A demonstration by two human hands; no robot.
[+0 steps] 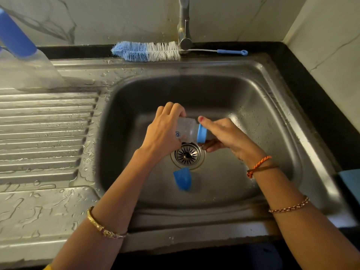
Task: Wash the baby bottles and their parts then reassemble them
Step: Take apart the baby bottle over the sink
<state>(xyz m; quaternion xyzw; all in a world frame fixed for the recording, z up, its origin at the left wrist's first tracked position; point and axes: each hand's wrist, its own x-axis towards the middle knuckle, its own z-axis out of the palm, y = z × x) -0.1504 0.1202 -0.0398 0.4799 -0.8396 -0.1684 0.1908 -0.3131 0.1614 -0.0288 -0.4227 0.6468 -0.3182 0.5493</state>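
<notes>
A clear baby bottle point(186, 129) lies on its side above the sink drain point(187, 154). My left hand point(164, 127) grips its base end. Its blue collar ring point(201, 133) points right, and my right hand point(222, 134) is curled round that ring and the nipple end, which the hand hides. A blue cap point(182, 178) lies on the sink floor just in front of the drain. A second bottle point(25, 55) with a blue top stands on the drainboard at the far left.
A blue-and-white bottle brush point(148, 51) lies along the back rim of the steel sink point(272, 78), beside the tap point(184, 26). The ribbed drainboard point(44, 133) on the left is wet. A black counter runs along the right and back.
</notes>
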